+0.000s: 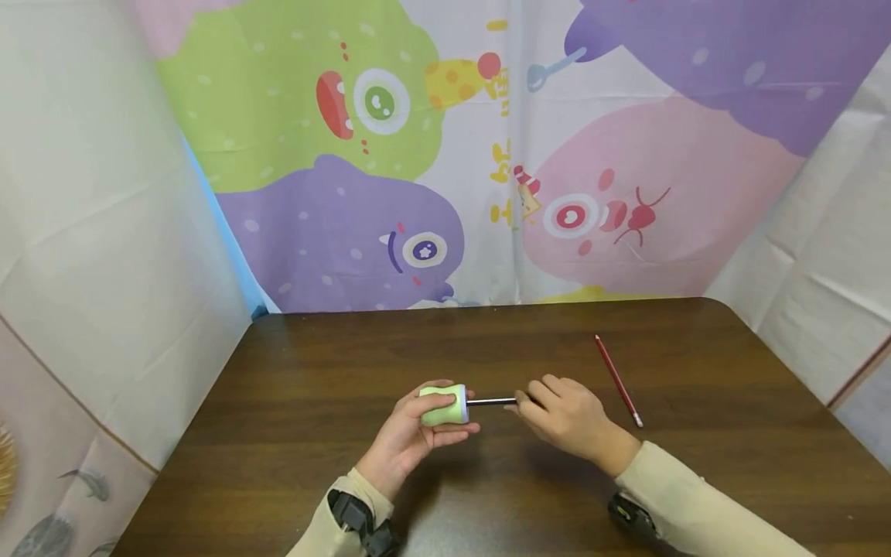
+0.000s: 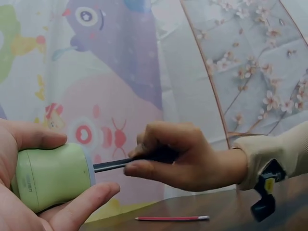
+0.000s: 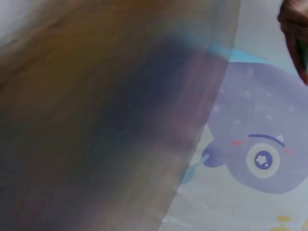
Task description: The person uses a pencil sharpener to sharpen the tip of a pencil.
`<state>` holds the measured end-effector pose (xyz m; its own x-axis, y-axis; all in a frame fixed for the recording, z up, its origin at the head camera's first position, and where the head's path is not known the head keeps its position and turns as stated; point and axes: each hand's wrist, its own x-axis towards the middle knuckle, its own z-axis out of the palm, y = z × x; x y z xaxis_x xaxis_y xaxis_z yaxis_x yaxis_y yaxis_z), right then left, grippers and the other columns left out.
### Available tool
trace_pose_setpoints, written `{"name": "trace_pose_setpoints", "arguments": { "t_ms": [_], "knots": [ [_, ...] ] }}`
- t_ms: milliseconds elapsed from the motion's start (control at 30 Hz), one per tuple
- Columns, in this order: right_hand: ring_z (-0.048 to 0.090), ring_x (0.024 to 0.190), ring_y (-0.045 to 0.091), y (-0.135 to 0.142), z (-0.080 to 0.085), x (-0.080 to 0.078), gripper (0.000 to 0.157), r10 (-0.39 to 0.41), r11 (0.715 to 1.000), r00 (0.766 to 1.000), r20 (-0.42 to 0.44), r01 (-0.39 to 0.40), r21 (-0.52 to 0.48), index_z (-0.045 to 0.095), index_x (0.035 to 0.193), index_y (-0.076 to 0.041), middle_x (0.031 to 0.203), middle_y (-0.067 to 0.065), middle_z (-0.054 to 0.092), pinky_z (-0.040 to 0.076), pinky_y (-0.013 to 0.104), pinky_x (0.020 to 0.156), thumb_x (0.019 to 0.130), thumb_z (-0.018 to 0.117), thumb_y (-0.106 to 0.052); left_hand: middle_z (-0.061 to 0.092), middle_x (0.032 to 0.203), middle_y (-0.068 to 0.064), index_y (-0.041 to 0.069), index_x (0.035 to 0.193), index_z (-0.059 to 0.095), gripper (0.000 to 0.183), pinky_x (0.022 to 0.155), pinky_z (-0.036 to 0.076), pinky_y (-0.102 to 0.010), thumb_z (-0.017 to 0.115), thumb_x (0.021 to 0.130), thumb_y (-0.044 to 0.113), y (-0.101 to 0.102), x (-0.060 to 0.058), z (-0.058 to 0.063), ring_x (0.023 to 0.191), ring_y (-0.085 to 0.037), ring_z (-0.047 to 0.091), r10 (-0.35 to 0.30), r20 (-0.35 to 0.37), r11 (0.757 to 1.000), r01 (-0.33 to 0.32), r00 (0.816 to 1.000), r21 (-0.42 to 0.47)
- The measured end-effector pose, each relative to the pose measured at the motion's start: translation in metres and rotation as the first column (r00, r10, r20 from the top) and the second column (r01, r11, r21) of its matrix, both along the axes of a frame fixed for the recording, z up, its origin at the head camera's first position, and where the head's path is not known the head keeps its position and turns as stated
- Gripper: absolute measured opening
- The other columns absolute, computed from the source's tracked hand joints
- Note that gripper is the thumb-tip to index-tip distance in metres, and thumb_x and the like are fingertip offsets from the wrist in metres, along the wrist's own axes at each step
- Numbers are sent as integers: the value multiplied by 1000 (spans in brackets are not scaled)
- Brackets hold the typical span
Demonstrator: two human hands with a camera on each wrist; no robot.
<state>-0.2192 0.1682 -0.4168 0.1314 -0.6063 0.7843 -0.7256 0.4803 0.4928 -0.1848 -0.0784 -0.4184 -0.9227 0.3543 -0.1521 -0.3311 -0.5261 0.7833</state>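
Note:
A small light-green pencil sharpener (image 1: 440, 415) with a lilac rim lies on its side in my left hand (image 1: 407, 441), gripped between thumb and fingers above the table. From its rim end sticks a slim black pencil (image 1: 490, 401), level and pointing right. My right hand (image 1: 567, 414) pinches the pencil's other end with thumb and curled fingers. In the left wrist view the sharpener (image 2: 55, 175) is close up, and the right hand (image 2: 178, 154) hides the pencil's far part. The right wrist view catches only the edge of the left hand (image 3: 294, 24).
A red pencil (image 1: 618, 379) with a white eraser end lies on the brown wooden table (image 1: 334, 356), to the right of my right hand. Behind the table hangs a curtain (image 1: 480, 271) with cartoon monsters. A blurred surface fills much of the right wrist view.

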Motion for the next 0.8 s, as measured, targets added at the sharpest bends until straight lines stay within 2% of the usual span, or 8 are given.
{"name": "trace_pose_setpoints", "arguments": {
  "t_ms": [167, 233, 300, 400, 467, 567, 667, 800],
  "knots": [
    [29, 44, 6, -3, -2, 5, 39, -41, 999, 976, 214, 42, 1, 49, 72, -10, 57, -3, 39, 24, 18, 33, 106, 47, -29, 69, 105, -13, 5, 112, 47, 19, 65, 62, -34, 50, 94, 0, 3, -1, -2, 74, -34, 72, -1, 30, 1000, 1, 1000, 3],
    [24, 44, 1, -4, 2, 12, 40, -66, 998, 879, 473, 62, 23, 46, 72, -14, 54, -9, 33, 20, 17, 36, 105, 49, -37, 69, 104, -13, 6, 110, 48, 18, 65, 63, -34, 52, 93, 0, 3, -1, -2, 73, -34, 72, 12, 33, 1000, -12, 999, -2],
    [24, 47, -1, -5, 10, 17, 41, -79, 997, 651, 755, 68, 46, 42, 70, -17, 54, -13, 30, 19, 16, 40, 102, 54, -39, 69, 104, -14, 6, 108, 50, 18, 65, 63, -35, 53, 92, -1, 3, -1, -2, 72, -35, 72, 20, 31, 1000, -20, 999, -6],
    [29, 48, 2, -4, 26, 16, 41, -56, 997, 149, 987, 58, 48, 41, 67, -17, 55, -12, 32, 24, 19, 45, 97, 64, -32, 69, 104, -15, 7, 106, 52, 16, 64, 63, -35, 54, 92, -1, 2, 0, -1, 71, -36, 72, 9, 18, 1000, -9, 1000, -19],
    [29, 47, 5, -1, 35, 10, 41, -17, 999, -177, 984, 28, 23, 39, 65, -15, 55, -8, 33, 23, 20, 44, 96, 64, -25, 69, 105, -15, 7, 105, 54, 15, 64, 63, -35, 54, 92, -1, 3, 0, -1, 71, -36, 72, -10, 2, 1000, 10, 1000, -27],
    [23, 43, 6, 3, 44, -1, 38, 1, 1000, -526, 850, -24, -16, 43, 66, -10, 52, -6, 31, 18, 19, 39, 98, 59, -21, 69, 107, -16, 8, 104, 57, 15, 65, 63, -36, 53, 92, 0, 3, 1, -1, 71, -36, 72, -32, -22, 999, 31, 999, -45],
    [20, 41, 5, 7, 47, -8, 34, -44, 997, -682, 730, -81, -16, 51, 71, -7, 50, -5, 30, 14, 18, 36, 101, 54, -23, 70, 108, -17, 9, 103, 58, 16, 66, 63, -38, 54, 91, -1, 3, 2, -1, 72, -35, 72, -38, -41, 997, 36, 998, -62],
    [21, 41, 5, 10, 48, -9, 35, -80, 991, -694, 715, -134, -19, 56, 75, -5, 51, -5, 31, 14, 18, 36, 103, 51, -25, 70, 109, -17, 8, 106, 56, 17, 65, 63, -37, 54, 91, -1, 3, 3, 0, 72, -34, 73, -44, -53, 997, 40, 998, -66]
  ]
}}
